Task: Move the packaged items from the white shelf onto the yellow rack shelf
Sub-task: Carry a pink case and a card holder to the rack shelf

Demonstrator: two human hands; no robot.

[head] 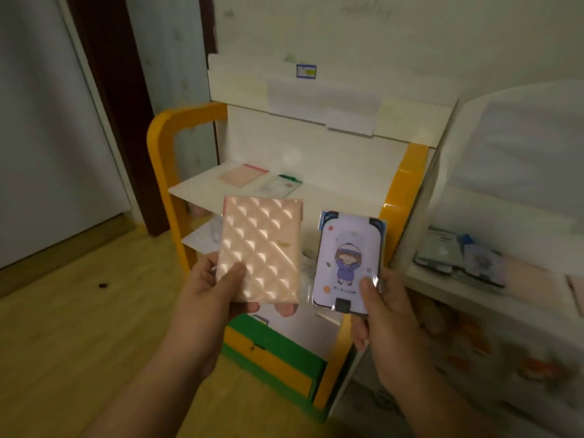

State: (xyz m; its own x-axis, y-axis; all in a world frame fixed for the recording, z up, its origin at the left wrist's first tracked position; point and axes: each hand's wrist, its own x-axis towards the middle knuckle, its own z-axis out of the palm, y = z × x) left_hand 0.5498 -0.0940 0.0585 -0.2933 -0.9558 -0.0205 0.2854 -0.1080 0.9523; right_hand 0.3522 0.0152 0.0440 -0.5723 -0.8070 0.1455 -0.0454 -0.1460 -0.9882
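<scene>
A pink quilted package (260, 249) was held upright in the left hand (215, 290), the thumb pressed on its lower front and the fingers curled behind its bottom edge. A lilac package with a cartoon figure (347, 263) was pinched in the right hand (384, 314), the thumb laid on its lower right corner and the fingers wrapped behind. Both packages were kept in the air side by side, in front of the yellow rack (164, 159). On the rack's upper shelf (202, 186), two flat packets were seen lying near the back: a pink packet (241, 174) and, just beside it toward the right, a green-topped packet (281, 184). More packaged items (455, 260) were stacked on the white shelf (436, 279) at the right, well apart from the hands.
</scene>
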